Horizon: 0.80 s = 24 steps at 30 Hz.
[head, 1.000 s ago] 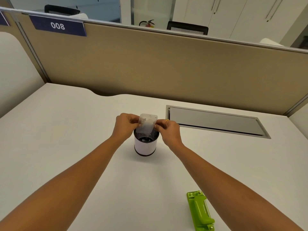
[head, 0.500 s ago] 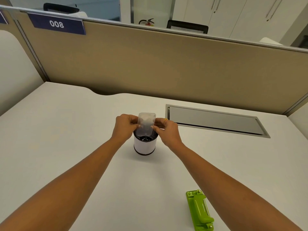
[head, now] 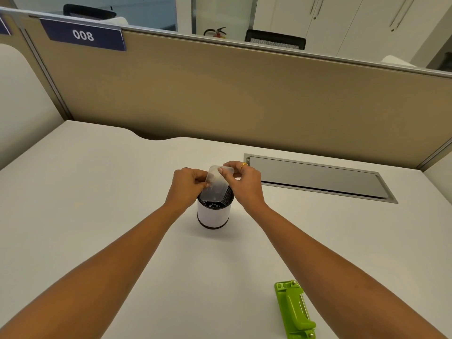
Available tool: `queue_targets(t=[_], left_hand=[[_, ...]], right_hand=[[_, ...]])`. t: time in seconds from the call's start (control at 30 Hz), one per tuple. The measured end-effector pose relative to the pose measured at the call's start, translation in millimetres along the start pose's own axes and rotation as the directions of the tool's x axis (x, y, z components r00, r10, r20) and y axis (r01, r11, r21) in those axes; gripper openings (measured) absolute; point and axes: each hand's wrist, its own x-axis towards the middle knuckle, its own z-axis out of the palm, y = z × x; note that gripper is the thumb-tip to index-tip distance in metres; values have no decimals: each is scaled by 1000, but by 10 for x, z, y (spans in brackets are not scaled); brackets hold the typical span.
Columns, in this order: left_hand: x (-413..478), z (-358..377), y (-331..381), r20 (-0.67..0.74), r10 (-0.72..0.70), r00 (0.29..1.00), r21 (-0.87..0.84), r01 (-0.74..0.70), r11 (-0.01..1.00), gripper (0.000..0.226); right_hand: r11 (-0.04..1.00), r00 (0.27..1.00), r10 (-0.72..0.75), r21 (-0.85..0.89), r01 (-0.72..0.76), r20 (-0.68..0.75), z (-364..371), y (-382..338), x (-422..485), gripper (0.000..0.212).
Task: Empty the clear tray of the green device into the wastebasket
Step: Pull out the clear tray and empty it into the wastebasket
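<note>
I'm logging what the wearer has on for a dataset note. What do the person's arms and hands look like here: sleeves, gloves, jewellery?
Both forearms are bare, with no sleeves in view and no gloves. The right hand wears a gold ring on one finger. The left hand shows no ring, watch or band.

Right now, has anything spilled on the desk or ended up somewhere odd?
Nothing stands out. The clear tray is held tilted over the wastebasket by the left hand and right hand; small white bits lie inside the basket. The green device lies flat near the desk edge.
</note>
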Motion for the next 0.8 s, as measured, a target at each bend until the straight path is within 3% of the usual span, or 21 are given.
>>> queue_targets(t=[0.43,0.8], left_hand=[[-7,-66,-4,-13,-44,999,-77,43,996,29],[-23,-61,-39,-28,-52,998,-145,47,988,27]], right_hand=[[982,995,62,173,-74,73,-37,17,-8,27],[995,984,91,16,-95,151,28,121,-106,39]])
